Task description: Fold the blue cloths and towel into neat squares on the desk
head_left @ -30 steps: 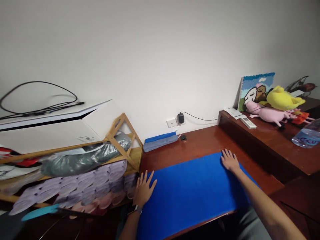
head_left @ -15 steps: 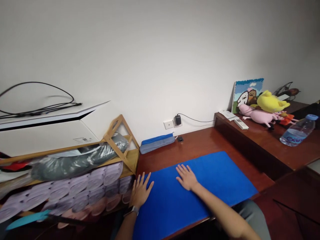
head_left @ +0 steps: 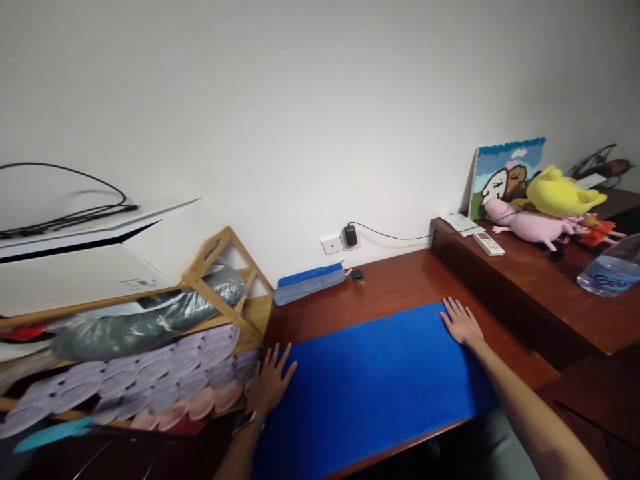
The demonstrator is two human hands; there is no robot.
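A blue cloth lies spread flat over the front of the reddish-brown desk. My left hand rests at its left edge with the fingers spread; a watch sits on that wrist. At the far right corner of the cloth, my right hand lies palm down, fingers stretched out. Neither hand grips anything. Behind the cloth, against the wall, are a folded blue cloth and a grey one side by side.
To the left stands a wooden rack with slippers and a white box on it. A charger is plugged into the wall. On the raised right desk are plush toys, a remote and a water bottle.
My right hand has slid right across the blue cloth, from its middle to the far right corner. My left hand stays at the left edge. The view has turned slightly.
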